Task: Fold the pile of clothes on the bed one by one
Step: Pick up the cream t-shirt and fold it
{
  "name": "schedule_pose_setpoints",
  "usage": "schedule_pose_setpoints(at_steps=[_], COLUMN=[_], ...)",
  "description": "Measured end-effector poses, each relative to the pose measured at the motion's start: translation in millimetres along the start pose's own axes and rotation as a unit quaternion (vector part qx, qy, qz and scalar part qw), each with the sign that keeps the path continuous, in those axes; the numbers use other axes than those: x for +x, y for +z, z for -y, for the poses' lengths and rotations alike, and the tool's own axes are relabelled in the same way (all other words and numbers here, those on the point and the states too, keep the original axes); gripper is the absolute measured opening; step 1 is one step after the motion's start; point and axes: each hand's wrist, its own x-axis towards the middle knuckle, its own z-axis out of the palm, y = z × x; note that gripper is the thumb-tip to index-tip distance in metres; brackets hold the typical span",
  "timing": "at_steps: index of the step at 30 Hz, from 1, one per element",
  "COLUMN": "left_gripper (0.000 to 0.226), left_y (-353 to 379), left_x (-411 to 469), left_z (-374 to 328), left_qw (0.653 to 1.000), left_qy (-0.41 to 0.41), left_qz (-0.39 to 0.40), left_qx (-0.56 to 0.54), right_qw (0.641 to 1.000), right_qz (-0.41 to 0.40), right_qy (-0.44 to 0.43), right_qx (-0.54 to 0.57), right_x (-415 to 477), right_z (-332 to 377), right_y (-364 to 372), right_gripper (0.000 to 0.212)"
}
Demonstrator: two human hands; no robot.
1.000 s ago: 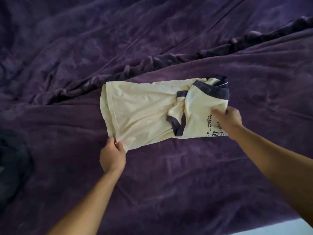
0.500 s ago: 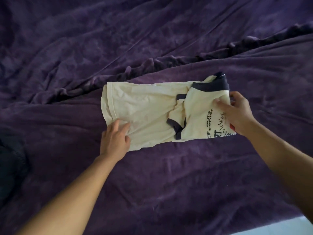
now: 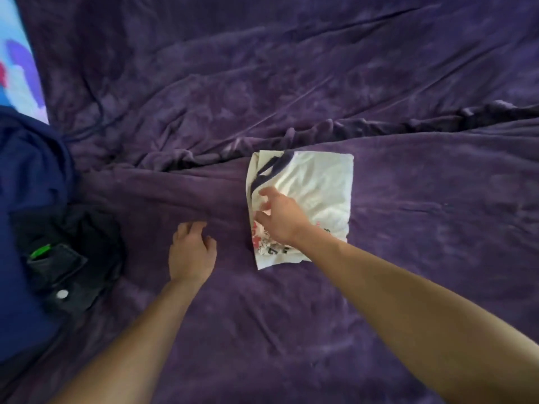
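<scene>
Fingers (right hand) splayed; over folded shirt.

i can read no words or numbers from here. the folded cream cloth t-shirt with dark trim carries a pink and black print at its near end, blurred and partly under the right hand. the small green tag on the black garment is also unreadable.

I see bare blanket right of the folded shirt and nearer than it. Well left of the shirt a dark clothes pile blocks the way; just behind the shirt runs a rumpled ridge.
</scene>
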Motion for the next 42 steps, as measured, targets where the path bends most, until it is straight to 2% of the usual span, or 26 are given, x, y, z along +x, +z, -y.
schedule_pose_setpoints(at_steps=[1, 3, 6, 9, 12, 15, 19, 22, 25, 29, 33, 35, 38, 42], left_gripper=[0.035, 0.032, 0.036, 0.042, 0.049, 0.059, 0.062, 0.064, 0.065, 0.058, 0.04, 0.036, 0.033, 0.033], left_y=[1.3, 6.7, 19.7, 31.4, 50.3, 80.8, 101.2, 94.2, 87.3, 78.2, 61.9, 55.0, 44.6, 35.9], left_x=[3.5, 10.7, 23.8, 42.4, 70.0, 96.2, 105.3, 110.6, 122.4, 120.2, 85.4, 60.4, 11.9, -70.6], left_z=[1.3, -4.7, -31.5, -75.1, -107.9, -102.0, -93.3, -100.9, -118.2, -132.2, -136.1, -143.9, -160.1, -200.5], left_qw=[1.0, 0.999, 0.99, 0.961, 0.923, 0.917, 0.917, 0.924, 0.951, 0.946, 0.931, 0.927, 0.935, 0.945], left_qy=[-0.003, 0.022, 0.121, 0.255, 0.365, 0.349, 0.351, 0.345, 0.287, 0.274, 0.313, 0.339, 0.335, 0.323], left_qz=[-0.003, -0.019, -0.066, -0.101, -0.046, 0.012, -0.002, -0.016, -0.032, -0.038, -0.049, -0.011, 0.041, 0.052], left_qx=[-0.011, -0.031, -0.022, 0.032, 0.111, 0.192, 0.19, 0.163, 0.111, 0.17, 0.182, 0.161, 0.108, 0.031], right_qw=[1.0, 0.994, 0.963, 0.951, 0.956, 0.959, 0.956, 0.965, 0.949, 0.965, 0.968, 0.972, 0.973, 0.971], right_qz=[-0.011, -0.109, -0.245, -0.24, -0.208, -0.179, -0.189, -0.218, -0.272, -0.206, -0.204, -0.206, -0.214, -0.227], right_qy=[-0.006, -0.008, 0.038, 0.087, 0.048, 0.053, 0.062, 0.088, 0.159, 0.161, 0.144, 0.113, 0.082, 0.079], right_qx=[0.014, 0.01, -0.109, -0.173, -0.203, -0.213, -0.215, -0.117, 0.025, 0.006, 0.036, 0.028, 0.006, -0.006], right_x=[-2.7, -12.7, -25.7, -25.1, -15.8, -14.0, -8.6, -2.9, 7.1, 8.2, -25.8, -51.7, -101.5, -179.0], right_z=[-8.5, -36.2, -90.4, -121.4, -132.4, -152.6, -168.6, -162.3, -152.4, -139.3, -137.2, -139.9, -153.3, -191.2], right_y=[6.8, 5.8, -13.1, -19.3, 7.0, 45.0, 59.8, 41.1, 14.0, 3.7, 1.7, -1.4, -17.8, -57.1], right_gripper=[0.042, 0.036, 0.044, 0.06, 0.065, 0.067, 0.07, 0.072, 0.07, 0.067, 0.057, 0.053, 0.049, 0.049])
